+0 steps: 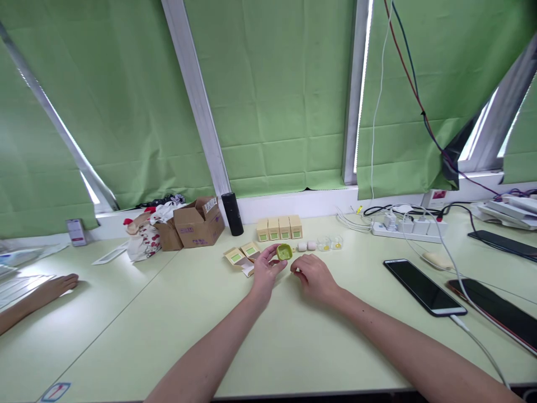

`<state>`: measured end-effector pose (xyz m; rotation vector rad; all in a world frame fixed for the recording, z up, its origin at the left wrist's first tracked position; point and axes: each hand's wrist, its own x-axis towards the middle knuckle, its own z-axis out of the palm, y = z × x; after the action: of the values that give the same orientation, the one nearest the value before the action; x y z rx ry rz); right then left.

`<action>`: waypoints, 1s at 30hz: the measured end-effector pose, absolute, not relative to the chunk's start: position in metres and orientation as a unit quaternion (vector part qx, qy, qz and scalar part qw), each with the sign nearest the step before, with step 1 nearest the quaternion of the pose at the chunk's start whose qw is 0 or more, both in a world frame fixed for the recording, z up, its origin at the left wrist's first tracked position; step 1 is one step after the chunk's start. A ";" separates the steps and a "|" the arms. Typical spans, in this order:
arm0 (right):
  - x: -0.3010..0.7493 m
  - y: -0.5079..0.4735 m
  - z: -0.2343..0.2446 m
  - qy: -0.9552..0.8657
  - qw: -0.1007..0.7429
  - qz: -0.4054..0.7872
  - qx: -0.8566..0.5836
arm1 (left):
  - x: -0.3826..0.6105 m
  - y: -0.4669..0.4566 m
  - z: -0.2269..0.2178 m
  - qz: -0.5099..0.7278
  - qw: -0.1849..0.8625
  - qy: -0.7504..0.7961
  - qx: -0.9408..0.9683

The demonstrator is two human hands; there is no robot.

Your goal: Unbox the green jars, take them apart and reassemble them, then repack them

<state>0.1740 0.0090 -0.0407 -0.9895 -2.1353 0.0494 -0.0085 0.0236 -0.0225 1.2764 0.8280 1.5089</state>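
Observation:
My left hand (263,270) grips a small square green pot (284,252), its hollow side facing me, a little above the table. To its right, my right hand (314,276) has its fingers pinched together; anything in them is too small or hidden to name. Two opened tan boxes (240,258) with green labels lie just left of my left hand. Behind the pot, several closed boxes (279,229) of the same kind stand in a row. Two whitish cylinders (306,246) and two clear cups (330,243) with yellow bits inside are beyond my right hand.
A cardboard box (199,226), a printed cloth bag (143,243) and a black cylinder (232,214) stand at the back left. Two phones, one a dark phone (423,286), and a power strip (406,229) with cables occupy the right. Another person's hand (59,285) rests far left.

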 end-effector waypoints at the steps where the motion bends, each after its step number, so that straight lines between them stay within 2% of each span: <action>1: 0.175 0.008 -0.038 -0.834 0.405 0.048 -0.371 | -0.008 0.024 -0.023 0.616 0.481 0.338 0.524; 5: 0.178 0.004 -0.026 -0.790 0.494 0.173 -0.318 | -0.007 0.022 -0.021 0.611 0.481 0.336 0.532; 12: 0.179 0.011 -0.026 -0.628 0.590 0.344 -0.373 | -0.005 0.021 -0.021 0.600 0.465 0.336 0.557; 21: 0.182 0.018 -0.022 -0.519 0.618 0.456 -0.375 | -0.004 0.022 -0.024 0.584 0.472 0.332 0.571; 30: 0.182 0.013 -0.016 -0.462 0.620 0.519 -0.365 | -0.003 0.022 -0.026 0.576 0.464 0.338 0.583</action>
<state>0.1824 0.0129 -0.0156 -0.8400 -1.0615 1.1932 -0.0035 0.0220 -0.0258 1.4324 0.8300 1.4148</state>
